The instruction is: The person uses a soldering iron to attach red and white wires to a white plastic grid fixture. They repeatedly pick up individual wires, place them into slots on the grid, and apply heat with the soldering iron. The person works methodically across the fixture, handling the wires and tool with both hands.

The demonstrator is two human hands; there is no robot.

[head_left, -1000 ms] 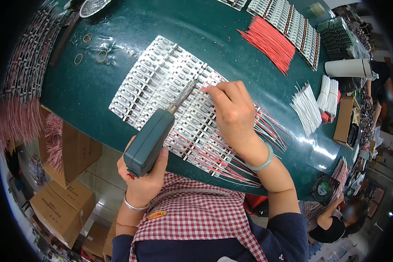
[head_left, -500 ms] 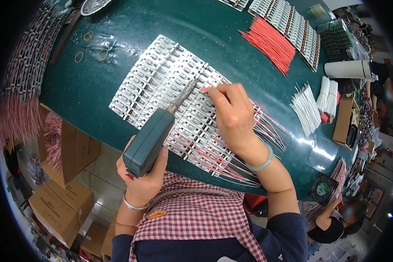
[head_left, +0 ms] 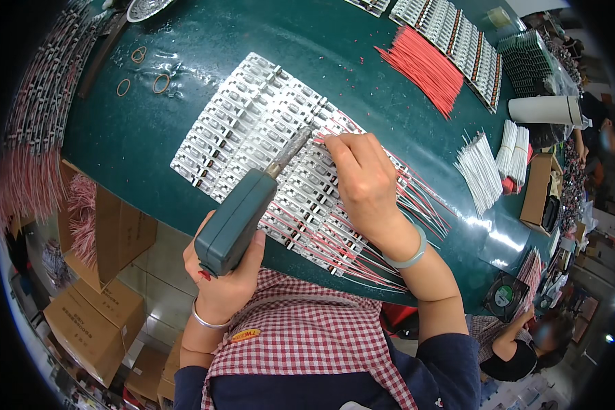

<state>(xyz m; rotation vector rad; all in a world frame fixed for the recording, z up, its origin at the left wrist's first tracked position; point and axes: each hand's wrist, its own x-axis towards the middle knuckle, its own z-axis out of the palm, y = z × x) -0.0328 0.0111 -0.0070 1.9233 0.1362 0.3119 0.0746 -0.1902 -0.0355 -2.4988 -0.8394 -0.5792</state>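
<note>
Left hand: wrapped around the handle of a green soldering gun.
Right hand: thumb and forefinger pinched narrowly on a red wire.
Gun tip: just beside the pinched wire, over the panel; contact cannot be told.
Panel of white modules: on the green table, beneath both tip and fingers.
Loose red wires: piled beyond the right hand.
White wires: farther right.
</note>
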